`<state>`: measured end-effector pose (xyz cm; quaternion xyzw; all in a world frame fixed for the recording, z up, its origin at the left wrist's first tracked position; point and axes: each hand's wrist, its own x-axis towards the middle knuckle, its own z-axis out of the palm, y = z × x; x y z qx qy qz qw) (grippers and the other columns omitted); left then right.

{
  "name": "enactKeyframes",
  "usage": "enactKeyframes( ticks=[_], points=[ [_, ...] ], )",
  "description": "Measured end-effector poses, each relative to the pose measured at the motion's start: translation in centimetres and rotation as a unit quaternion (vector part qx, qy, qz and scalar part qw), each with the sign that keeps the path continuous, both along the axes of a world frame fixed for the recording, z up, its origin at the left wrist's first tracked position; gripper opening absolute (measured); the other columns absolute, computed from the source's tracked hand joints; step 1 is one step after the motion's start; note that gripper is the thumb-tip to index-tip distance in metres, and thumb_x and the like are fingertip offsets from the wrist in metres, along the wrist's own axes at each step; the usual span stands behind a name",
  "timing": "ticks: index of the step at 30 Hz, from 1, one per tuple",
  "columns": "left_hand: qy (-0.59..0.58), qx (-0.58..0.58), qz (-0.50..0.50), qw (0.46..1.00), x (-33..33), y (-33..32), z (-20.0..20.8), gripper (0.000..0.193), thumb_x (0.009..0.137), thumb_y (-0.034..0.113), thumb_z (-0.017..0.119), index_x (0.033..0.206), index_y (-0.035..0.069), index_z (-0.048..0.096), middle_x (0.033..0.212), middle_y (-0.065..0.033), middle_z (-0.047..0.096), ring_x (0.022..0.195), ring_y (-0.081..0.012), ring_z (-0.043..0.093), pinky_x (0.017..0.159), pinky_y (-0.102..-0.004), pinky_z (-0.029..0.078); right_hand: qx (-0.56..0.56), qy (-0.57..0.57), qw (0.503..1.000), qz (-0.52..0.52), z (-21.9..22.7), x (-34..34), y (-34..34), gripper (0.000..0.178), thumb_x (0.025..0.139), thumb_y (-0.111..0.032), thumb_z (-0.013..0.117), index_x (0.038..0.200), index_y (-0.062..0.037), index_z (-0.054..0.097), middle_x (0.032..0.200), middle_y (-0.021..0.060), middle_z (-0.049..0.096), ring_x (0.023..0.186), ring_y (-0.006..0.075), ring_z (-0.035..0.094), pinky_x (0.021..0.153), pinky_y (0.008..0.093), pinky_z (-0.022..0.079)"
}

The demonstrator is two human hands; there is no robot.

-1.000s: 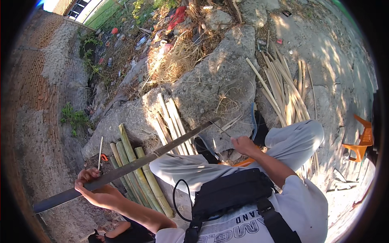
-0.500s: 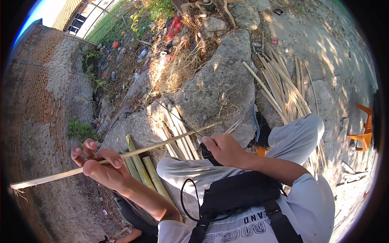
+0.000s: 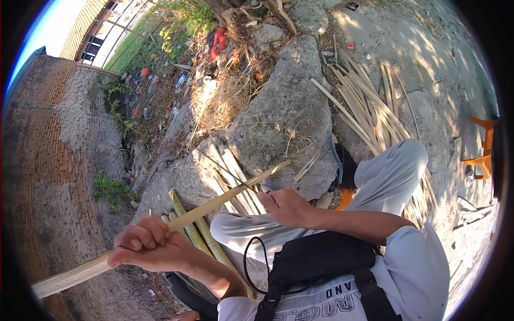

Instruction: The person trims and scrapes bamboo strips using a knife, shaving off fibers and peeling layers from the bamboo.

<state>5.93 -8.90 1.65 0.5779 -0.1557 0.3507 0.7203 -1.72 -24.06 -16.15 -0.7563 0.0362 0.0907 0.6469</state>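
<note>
My left hand [image 3: 144, 243] is closed around a long, pale bamboo strip [image 3: 209, 207], fingers curled over it. The strip slants from the lower left up to the middle, above my bent leg. In my right hand [image 3: 289, 207] is a knife, its handle mostly hidden by the fingers. Its thin dark blade [image 3: 230, 174] points up and left, crossing the strip near its far end. I cannot tell whether the edge bites into the strip. Behind the blade, several split bamboo pieces [image 3: 243, 182] lean by the rock.
Green bamboo poles [image 3: 195, 227] lie left of my knee. A large grey rock [image 3: 294, 112] is ahead, with a pile of bamboo strips [image 3: 369, 101] to its right. An orange plastic chair [image 3: 482, 152] stands far right, a brick wall [image 3: 43, 139] left. Another person's arm [image 3: 184, 316] shows at the lower edge.
My left hand has gone from loosely spread fingers to a closed grip on the strip. The strip now shows a broader face. My right hand has shifted slightly downward with the knife.
</note>
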Motion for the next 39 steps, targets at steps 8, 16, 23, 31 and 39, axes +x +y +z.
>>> enactKeyframes(
  ticks=[8,16,23,31,39],
  points=[
    [0.002,0.017,0.05,0.999,-0.6,-1.4,0.1,0.053,0.098,0.058,0.034,0.066,0.016,0.027,0.05,0.0042,0.021,0.038,-0.0044,0.019,0.033,-0.0215,0.016,0.026,-0.047,0.998,-0.017,0.9,0.5,0.9,0.047,0.099,-0.03,0.047,0.072,0.0055,0.058,0.053,0.0255,0.049,0.051,0.0429,0.054,0.05,0.0461,0.041],
    [0.002,0.04,0.109,0.993,-1.3,-2.7,0.4,0.052,0.097,0.056,0.04,0.065,0.017,0.028,0.056,0.0043,0.021,0.046,-0.0053,0.02,0.041,-0.0239,0.016,0.029,-0.117,0.993,-0.003,1.4,-1.0,2.9,0.05,0.098,-0.037,0.046,0.073,0.0039,0.061,0.053,0.0244,0.055,0.052,0.0428,0.058,0.055,0.0482,0.047],
    [0.015,0.064,0.171,0.983,0.7,-1.7,0.0,0.057,0.096,0.061,0.038,0.066,0.015,0.025,0.058,0.0039,0.019,0.047,-0.0065,0.018,0.043,-0.0239,0.015,0.009,-0.123,0.992,-0.03,2.8,-0.3,3.4,0.047,0.097,-0.035,0.048,0.074,0.0034,0.06,0.053,0.0239,0.055,0.05,0.0423,0.058,0.052,0.0485,0.048],
    [0.011,0.069,0.176,0.982,-0.3,-3.3,0.5,0.057,0.096,0.06,0.038,0.063,0.017,0.022,0.056,0.0047,0.016,0.046,-0.0061,0.018,0.042,-0.0235,0.015,-0.064,-0.111,0.992,-0.019,0.3,0.2,2.9,0.05,0.098,-0.038,0.045,0.076,0.0037,0.06,0.054,0.0231,0.057,0.052,0.0422,0.06,0.053,0.0485,0.049],
    [0.01,0.069,0.163,0.984,-0.7,-3.4,1.0,0.058,0.096,0.062,0.039,0.063,0.017,0.022,0.055,0.005,0.016,0.046,-0.0059,0.016,0.042,-0.0237,0.014,0.015,-0.193,0.981,-0.015,4.6,-1.8,3.6,0.046,0.097,-0.035,0.049,0.073,0.0027,0.058,0.055,0.0224,0.056,0.051,0.0429,0.057,0.051,0.0514,0.046]
  ],
)
